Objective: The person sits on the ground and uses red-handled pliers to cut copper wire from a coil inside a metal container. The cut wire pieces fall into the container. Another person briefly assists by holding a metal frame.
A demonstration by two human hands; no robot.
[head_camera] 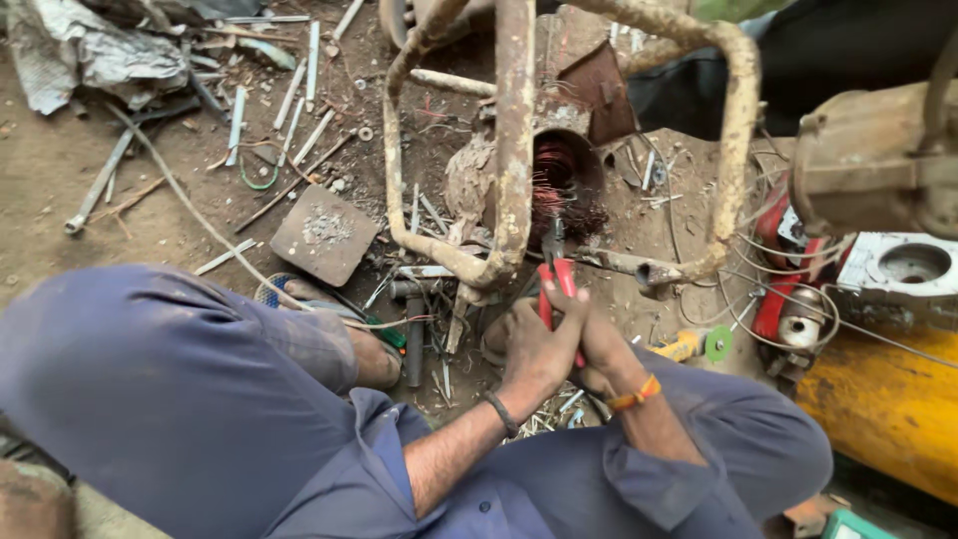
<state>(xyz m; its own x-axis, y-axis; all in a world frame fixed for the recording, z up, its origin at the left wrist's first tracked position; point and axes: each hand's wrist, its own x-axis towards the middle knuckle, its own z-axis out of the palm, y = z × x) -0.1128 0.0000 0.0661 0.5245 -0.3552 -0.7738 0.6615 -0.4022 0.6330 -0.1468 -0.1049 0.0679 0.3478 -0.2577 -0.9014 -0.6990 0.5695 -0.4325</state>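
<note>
Both hands, left hand and right hand, clench red-handled pliers toward copper windings at 12 o'clock; slipping could nick fingers.

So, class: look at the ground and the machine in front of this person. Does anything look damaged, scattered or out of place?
Yes. The bent tube frame is rusted and flaking. Copper windings lie exposed inside the motor housing. Metal rods and scraps are strewn over the dirt. Both hands grip red-handled pliers at the windings.
</note>
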